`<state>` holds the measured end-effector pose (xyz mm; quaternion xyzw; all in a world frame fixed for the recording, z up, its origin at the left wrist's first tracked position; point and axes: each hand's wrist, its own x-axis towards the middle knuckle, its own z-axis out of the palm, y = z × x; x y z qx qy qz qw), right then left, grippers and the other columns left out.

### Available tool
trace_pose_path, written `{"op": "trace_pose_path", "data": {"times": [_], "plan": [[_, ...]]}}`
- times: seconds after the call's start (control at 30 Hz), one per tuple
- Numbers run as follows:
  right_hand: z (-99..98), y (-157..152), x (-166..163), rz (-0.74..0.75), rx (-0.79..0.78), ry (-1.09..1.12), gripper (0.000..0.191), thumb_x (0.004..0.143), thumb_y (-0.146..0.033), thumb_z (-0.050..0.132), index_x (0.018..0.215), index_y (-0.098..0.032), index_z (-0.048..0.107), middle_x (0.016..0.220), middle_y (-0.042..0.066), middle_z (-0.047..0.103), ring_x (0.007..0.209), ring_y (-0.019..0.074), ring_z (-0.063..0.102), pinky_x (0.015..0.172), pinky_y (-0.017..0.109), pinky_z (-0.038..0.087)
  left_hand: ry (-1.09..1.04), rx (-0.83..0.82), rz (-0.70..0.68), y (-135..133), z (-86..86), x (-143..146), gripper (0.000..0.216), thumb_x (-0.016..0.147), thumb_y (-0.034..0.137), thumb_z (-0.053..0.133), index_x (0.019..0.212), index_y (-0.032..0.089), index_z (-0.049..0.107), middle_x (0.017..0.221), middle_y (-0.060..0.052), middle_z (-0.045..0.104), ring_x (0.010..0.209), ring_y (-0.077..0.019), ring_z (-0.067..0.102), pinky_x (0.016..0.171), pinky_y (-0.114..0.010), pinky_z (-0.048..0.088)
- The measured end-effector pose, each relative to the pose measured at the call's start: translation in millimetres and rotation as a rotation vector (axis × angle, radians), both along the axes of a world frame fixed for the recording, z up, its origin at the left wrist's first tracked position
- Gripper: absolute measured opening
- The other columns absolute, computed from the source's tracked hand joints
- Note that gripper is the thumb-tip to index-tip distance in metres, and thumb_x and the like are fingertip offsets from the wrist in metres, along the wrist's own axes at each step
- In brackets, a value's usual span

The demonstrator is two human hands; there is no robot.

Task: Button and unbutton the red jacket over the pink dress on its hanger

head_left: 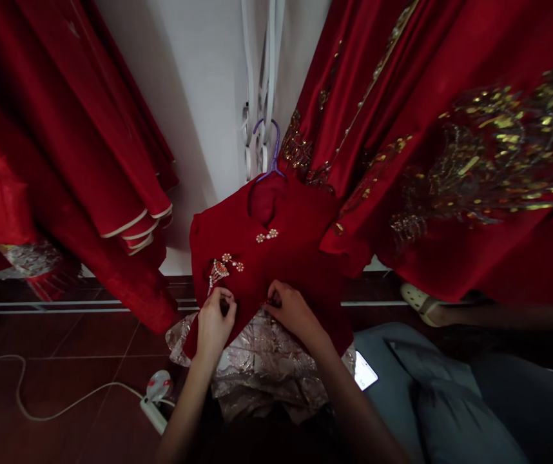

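A red sleeveless top [300, 258] hangs in front of me on a purple hanger [273, 151]. Pearl flower clasps [267, 236] sit below its neckline, and a fan-shaped beaded ornament [218, 269] with dangling beads is on its left side. My left hand [217, 316] is just below that ornament against the cloth, thumb and forefinger pinched; what is between them is hidden. At the lower front edge of the top, the fingers of my right hand [289, 308] pinch together on something too small to name. Below the top shows a shiny patterned skirt [261, 367].
Red garments [112, 142] hang at left, and a gold-sequinned red garment [489, 148] at right. A lit phone [365, 372] lies beside the grey cloth [402, 361]. A power strip [153, 414] with a cord is on the floor. Another person's clog [419, 301] shows at right.
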<state>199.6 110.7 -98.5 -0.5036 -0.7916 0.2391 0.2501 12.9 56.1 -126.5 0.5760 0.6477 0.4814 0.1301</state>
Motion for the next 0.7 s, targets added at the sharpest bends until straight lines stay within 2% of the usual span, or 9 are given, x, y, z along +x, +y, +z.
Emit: {"op": "trace_pose_path", "data": {"times": [0.13, 0.23, 0.3, 0.43, 0.57, 0.7], "plan": [[19.3, -8.2, 1.2, 0.045, -0.104, 0.168, 0.017, 0.071, -0.023, 0.069, 0.074, -0.021, 0.053, 0.067, -0.001, 0.062, 0.064, 0.0144, 0.06, 0.06, 0.025, 0.044, -0.226, -0.019, -0.07, -2.3, 3.2, -6.0, 0.011, 0.08, 0.028, 0.057, 0.083, 0.019, 0.062, 0.079, -0.002, 0.068, 0.072, -0.0145, 0.063, 0.072, -0.027, 0.05], [35.5, -19.1, -3.2, 0.17, -0.217, 0.356, 0.021, 0.07, -0.032, 0.072, 0.076, -0.02, 0.056, 0.073, 0.0, 0.066, 0.07, 0.0147, 0.063, 0.063, 0.025, 0.048, -0.337, -0.033, -0.131, -1.7, 4.2, -10.1, 0.014, 0.075, 0.027, 0.062, 0.085, 0.017, 0.065, 0.084, -0.004, 0.07, 0.075, -0.0145, 0.064, 0.074, -0.027, 0.051], [38.7, -23.9, -11.2, 0.172, -0.224, 0.444, 0.021, 0.071, -0.035, 0.072, 0.078, -0.02, 0.058, 0.077, 0.001, 0.068, 0.074, 0.015, 0.065, 0.066, 0.026, 0.05, -0.399, -0.025, -0.151, -0.9, 4.6, -11.0, 0.017, 0.072, 0.023, 0.065, 0.087, 0.015, 0.066, 0.086, -0.005, 0.07, 0.076, -0.0147, 0.065, 0.075, -0.028, 0.052], [24.0, -23.3, -33.3, 0.033, -0.144, 0.508, 0.015, 0.075, -0.032, 0.068, 0.079, -0.019, 0.062, 0.078, 0.002, 0.069, 0.074, 0.0153, 0.066, 0.067, 0.027, 0.052, -0.502, -0.016, -0.156, -0.2, 6.6, -9.0, 0.023, 0.069, 0.021, 0.067, 0.091, 0.014, 0.066, 0.088, -0.007, 0.071, 0.078, -0.0152, 0.066, 0.078, -0.029, 0.053], [5.9, -20.6, -47.8, 0.016, -0.104, 0.54, 0.009, 0.078, -0.028, 0.063, 0.08, -0.019, 0.064, 0.079, 0.001, 0.069, 0.075, 0.0146, 0.066, 0.068, 0.027, 0.054, -0.56, -0.036, -0.142, -0.1, 8.0, -5.7, 0.027, 0.069, 0.023, 0.068, 0.093, 0.013, 0.067, 0.09, -0.008, 0.072, 0.081, -0.0163, 0.067, 0.082, -0.03, 0.054], [4.6, -22.4, -48.7, 0.011, -0.065, 0.567, 0.01, 0.08, -0.028, 0.061, 0.08, -0.018, 0.064, 0.081, 0.002, 0.069, 0.074, 0.0139, 0.066, 0.07, 0.026, 0.054, -0.532, -0.023, -0.073, 0.9, 6.0, -4.0, 0.026, 0.069, 0.025, 0.068, 0.092, 0.013, 0.069, 0.092, -0.009, 0.072, 0.082, -0.0176, 0.067, 0.082, -0.031, 0.053]]}}
